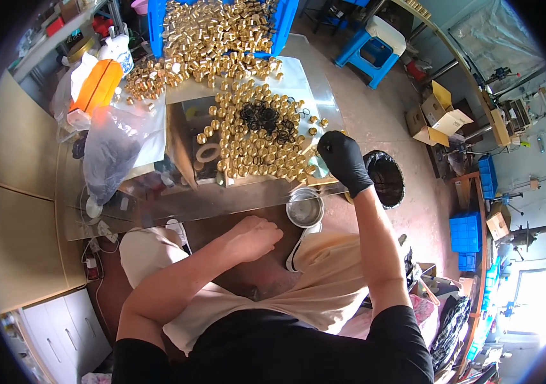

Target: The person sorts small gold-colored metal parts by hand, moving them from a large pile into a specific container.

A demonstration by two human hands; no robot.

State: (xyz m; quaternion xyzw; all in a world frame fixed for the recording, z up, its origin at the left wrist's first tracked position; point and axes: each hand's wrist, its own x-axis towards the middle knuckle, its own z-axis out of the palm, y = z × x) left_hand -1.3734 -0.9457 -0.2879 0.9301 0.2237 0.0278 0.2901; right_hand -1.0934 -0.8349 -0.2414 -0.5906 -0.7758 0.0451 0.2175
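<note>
My bare left hand [257, 237] is curled closed over my lap, short of the table's front edge; whatever its fingers hold, if anything, is hidden. In a black glove, my right hand [343, 160] is closed at the table's right side, beside the brass fittings, and its grip cannot be made out. Many small brass fittings [253, 155] stand packed together on the table. On top of them lies a heap of black rubber rings [261, 118], with some loose rings around it. A pale ring [208, 153] lies left of the fittings.
A blue crate [156, 29] spills more brass fittings at the table's back. Plastic bags [111, 150] and an orange packet [98, 84] sit at left. Below the front edge is a metal pot [305, 208]; a black-lined bin [387, 179] stands right. A blue stool [375, 54] is farther off.
</note>
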